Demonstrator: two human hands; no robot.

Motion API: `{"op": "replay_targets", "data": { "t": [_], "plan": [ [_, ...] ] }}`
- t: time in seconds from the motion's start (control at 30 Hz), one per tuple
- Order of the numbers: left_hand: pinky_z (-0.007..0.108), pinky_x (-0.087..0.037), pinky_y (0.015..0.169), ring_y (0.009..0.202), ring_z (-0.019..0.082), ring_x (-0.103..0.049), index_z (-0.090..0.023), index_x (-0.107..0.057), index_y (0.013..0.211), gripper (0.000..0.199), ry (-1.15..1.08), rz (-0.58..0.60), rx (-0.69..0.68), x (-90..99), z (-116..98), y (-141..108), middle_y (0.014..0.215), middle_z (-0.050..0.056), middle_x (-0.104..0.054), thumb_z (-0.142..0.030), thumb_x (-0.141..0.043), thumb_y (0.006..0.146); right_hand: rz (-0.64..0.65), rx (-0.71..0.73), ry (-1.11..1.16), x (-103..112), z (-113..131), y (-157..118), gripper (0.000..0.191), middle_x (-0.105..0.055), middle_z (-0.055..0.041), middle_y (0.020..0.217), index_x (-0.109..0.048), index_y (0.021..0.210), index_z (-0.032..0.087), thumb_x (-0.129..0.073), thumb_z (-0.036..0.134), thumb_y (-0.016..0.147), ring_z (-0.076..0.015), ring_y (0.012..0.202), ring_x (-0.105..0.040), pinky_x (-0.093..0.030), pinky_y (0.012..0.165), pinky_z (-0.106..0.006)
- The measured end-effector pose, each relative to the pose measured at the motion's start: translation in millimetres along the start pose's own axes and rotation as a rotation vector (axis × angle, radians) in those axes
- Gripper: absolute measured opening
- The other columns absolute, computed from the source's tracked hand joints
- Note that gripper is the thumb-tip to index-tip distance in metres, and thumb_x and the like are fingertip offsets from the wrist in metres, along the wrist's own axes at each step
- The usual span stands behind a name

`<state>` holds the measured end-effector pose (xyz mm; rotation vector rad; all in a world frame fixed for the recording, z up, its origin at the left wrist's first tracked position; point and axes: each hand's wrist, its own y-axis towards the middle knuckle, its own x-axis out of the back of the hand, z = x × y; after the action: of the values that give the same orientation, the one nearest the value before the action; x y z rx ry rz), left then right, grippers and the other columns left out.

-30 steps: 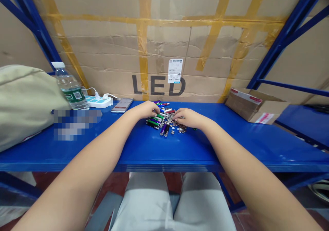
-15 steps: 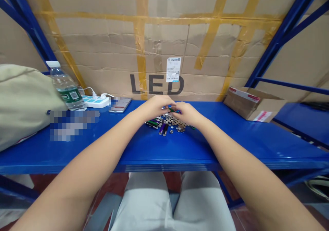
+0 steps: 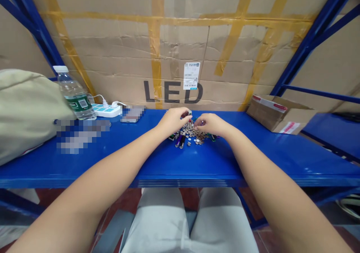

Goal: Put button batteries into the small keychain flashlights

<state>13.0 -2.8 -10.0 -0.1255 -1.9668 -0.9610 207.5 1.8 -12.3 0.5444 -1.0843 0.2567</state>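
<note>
A loose pile of small round silvery discs, like button cells or coins, lies mid-table. My left hand is over its left side, fingers curled and thumb stretched toward the right; a small pale-green end shows by the fingertips, too small to name. At the pile's right side is my right hand, thumb and fingers bent together low over the discs. A purple glint shows among those fingers, but what they hold is unclear. In front of the left hand lie a purple cylinder and a black cylinder, both with shiny ends.
The blue metal table has a large taped cardboard sheet behind it. At left are a beige bag, a water bottle and a power strip. An open cardboard box stands at right.
My hands were touching over the pile and are now apart. The right hand has lowered onto the discs, uncovering more of the pile's middle. The view has shifted slightly.
</note>
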Motion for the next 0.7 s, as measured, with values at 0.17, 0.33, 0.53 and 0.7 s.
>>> {"op": "replay_targets", "data": {
  "t": [0.17,0.33,0.53,0.7],
  "plan": [
    [0.028,-0.043,0.071,0.086,0.020,-0.063,-0.020,-0.067,0.089,0.016,0.096,0.075,-0.054,-4.3,3.9,-0.7,0.092,0.004,-0.070,-0.029,-0.054,0.088,0.103,-0.023,-0.102,2.9,-5.6,-1.5,0.019,-0.070,-0.0036,0.083,-0.076,0.082,0.020,-0.061,0.015,0.071,-0.0170,0.076,-0.061,-0.045,0.069,-0.026],
    [0.032,-0.044,0.078,0.096,0.022,-0.063,-0.023,-0.067,0.099,0.020,0.186,0.110,-0.066,-3.1,4.9,-1.7,0.103,0.003,-0.071,-0.027,-0.051,0.089,0.166,-0.021,-0.156,-1.4,2.1,-0.1,0.025,-0.071,-0.0041,0.086,-0.077,0.083,0.019,-0.059,0.009,0.070,-0.0174,0.078,-0.062,-0.044,0.070,-0.024],
    [0.033,-0.044,0.080,0.100,0.024,-0.061,-0.027,-0.067,0.103,0.021,0.278,0.152,-0.081,-1.1,4.1,-2.6,0.107,0.002,-0.070,-0.029,-0.051,0.089,0.205,-0.028,-0.154,-1.6,2.1,0.3,0.026,-0.073,-0.0032,0.088,-0.076,0.086,0.019,-0.057,0.010,0.072,-0.0174,0.082,-0.063,-0.045,0.070,-0.023],
    [0.032,-0.044,0.080,0.102,0.022,-0.061,-0.029,-0.067,0.106,0.022,0.323,0.172,-0.083,-0.7,5.0,-2.2,0.107,0.002,-0.070,-0.033,-0.052,0.090,0.235,-0.045,-0.115,-1.9,0.9,0.2,0.022,-0.073,-0.0013,0.080,-0.076,0.085,0.019,-0.057,0.016,0.075,-0.0144,0.071,-0.063,-0.044,0.062,-0.022]
  ]
}}
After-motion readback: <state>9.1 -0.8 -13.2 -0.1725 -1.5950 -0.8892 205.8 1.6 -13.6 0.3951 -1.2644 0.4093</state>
